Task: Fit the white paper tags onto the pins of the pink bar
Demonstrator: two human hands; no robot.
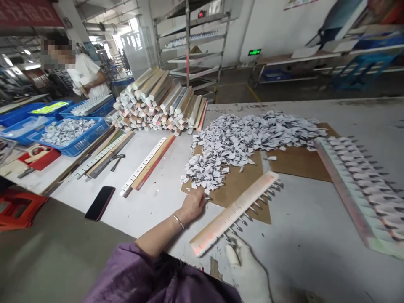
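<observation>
Slots along a pale, long straight-edged block (233,212), part filled — small pieces appear to be going in one by one.
The block lies aslant on the white table (296,240), its far end over brown flat cardboard (243,185), with a row of small grey pointed pieces (248,217) jutting from one edge and bare slits towards its near end. The white-gloved right hand (248,267) has thumb and forefinger close together by the row's last piece; whether they grip it, I cannot tell. The bare left hand (192,206) curls its fingers at the heap of white-and-grey flat chips (233,143), a small tip showing beside them — pinched or merely lying there is unclear. The next move seems to call for seating a piece squarely in the adjacent bare slit.
</observation>
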